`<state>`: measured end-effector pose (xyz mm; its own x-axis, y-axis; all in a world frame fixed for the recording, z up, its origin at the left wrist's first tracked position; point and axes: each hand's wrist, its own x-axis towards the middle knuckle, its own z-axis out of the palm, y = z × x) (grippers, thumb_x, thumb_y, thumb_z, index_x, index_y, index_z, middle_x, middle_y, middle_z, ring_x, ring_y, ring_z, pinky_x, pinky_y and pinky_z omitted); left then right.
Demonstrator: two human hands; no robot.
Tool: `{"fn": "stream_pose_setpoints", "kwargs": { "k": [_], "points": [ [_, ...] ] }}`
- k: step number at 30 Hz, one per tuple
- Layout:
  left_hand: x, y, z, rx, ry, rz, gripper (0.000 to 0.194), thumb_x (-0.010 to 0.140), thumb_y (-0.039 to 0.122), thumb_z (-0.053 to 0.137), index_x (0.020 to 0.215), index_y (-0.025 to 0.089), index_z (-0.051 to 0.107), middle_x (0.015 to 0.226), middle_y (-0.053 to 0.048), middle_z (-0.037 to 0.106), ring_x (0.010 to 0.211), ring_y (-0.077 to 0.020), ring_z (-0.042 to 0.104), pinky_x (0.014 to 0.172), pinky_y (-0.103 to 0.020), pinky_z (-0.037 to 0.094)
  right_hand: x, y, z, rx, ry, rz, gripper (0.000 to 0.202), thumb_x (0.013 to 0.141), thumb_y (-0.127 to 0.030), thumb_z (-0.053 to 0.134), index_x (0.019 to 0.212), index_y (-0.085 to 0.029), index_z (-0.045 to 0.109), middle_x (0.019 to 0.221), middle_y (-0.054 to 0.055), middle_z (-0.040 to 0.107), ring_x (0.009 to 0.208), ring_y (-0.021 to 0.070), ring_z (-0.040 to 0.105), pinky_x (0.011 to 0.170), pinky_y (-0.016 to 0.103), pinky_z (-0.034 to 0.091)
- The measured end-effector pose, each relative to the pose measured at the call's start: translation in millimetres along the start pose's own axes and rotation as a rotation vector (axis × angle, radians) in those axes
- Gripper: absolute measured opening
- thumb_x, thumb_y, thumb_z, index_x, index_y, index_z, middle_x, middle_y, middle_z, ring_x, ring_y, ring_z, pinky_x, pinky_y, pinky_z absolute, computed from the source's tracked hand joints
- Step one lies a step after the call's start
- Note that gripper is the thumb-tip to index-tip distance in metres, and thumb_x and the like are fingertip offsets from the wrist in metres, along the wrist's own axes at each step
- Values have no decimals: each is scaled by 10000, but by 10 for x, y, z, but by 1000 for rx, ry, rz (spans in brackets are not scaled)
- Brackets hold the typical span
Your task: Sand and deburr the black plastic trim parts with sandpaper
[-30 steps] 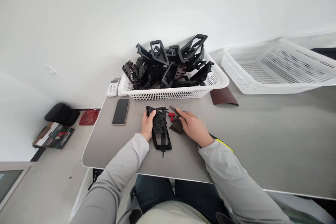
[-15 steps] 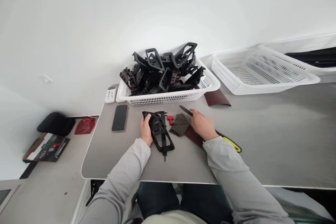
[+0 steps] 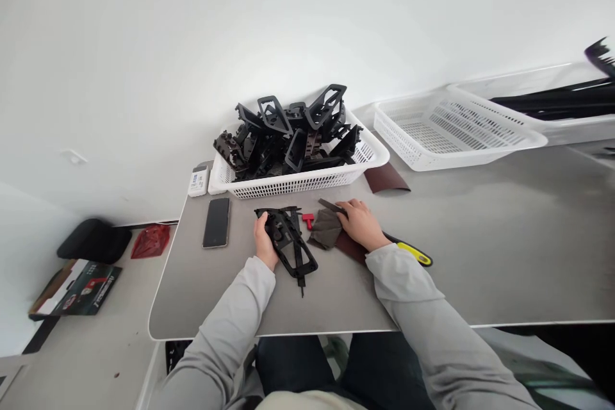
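My left hand [image 3: 266, 242] grips the upper left side of a black plastic frame [image 3: 305, 264], thumb on top. A dark caliper-like tool [image 3: 298, 250] lies under or along the frame, its thin tip sticking out below. My right hand [image 3: 359, 223] is closed on a dark flat strip [image 3: 330, 206], which points up and left over a crumpled grey-brown cloth [image 3: 327, 229]. Between the frame and the cloth sits a small red piece [image 3: 308, 219]. Brown sandpaper [image 3: 350, 247] shows below the right hand, and a yellow-and-black handle [image 3: 414, 254] extends beyond the right wrist.
A white basket [image 3: 298, 186] heaped with black parts stands behind the hands. Another white basket [image 3: 451, 154] is at the back right. A phone [image 3: 216, 223] and a small white box [image 3: 198, 180] lie left. More brown sandpaper [image 3: 387, 179] lies beside the full basket.
The view has shifted slightly, showing more at the right. My right hand and the dark strip have come down close to the cloth. My left hand still grips the frame.
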<state>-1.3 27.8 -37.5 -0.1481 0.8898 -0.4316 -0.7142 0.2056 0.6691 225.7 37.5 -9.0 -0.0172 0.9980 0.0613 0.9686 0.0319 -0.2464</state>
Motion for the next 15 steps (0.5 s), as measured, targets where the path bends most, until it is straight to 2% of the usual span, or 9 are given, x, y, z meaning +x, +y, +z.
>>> {"fn": "stream_pose_setpoints", "kwargs": {
  "k": [3, 7, 12, 15],
  "points": [
    [8, 3, -10, 23, 0, -5, 413, 645, 468, 698, 929, 177, 626, 745, -21, 672, 719, -182, 659, 667, -281, 494, -12, -11, -19, 81, 94, -30, 372, 899, -240, 415, 1200, -131, 604, 1101, 158, 620, 1016, 293, 538, 891, 408, 423],
    [5, 8, -12, 39, -16, -15, 433, 645, 495, 688, 929, 174, 627, 756, -29, 678, 712, -188, 657, 658, -291, 498, -68, -108, -48, 237, 174, -160, 343, 909, -262, 406, 1142, -152, 631, 1024, 125, 639, 996, 264, 560, 920, 400, 438],
    [19, 2, -15, 33, -29, -6, 427, 634, 488, 700, 913, 173, 626, 756, -30, 678, 721, -190, 657, 668, -291, 494, -174, -285, -62, 331, 69, -358, 314, 912, -310, 450, 1125, -170, 632, 1063, 110, 638, 1007, 243, 593, 907, 386, 463],
    [23, -2, -10, 26, -30, 4, 428, 629, 485, 705, 912, 175, 622, 751, -25, 674, 714, -187, 654, 672, -294, 494, -204, -336, -61, 262, -48, -388, 341, 905, -311, 481, 1171, -142, 612, 1033, 123, 640, 954, 243, 616, 877, 380, 473]
  ]
}}
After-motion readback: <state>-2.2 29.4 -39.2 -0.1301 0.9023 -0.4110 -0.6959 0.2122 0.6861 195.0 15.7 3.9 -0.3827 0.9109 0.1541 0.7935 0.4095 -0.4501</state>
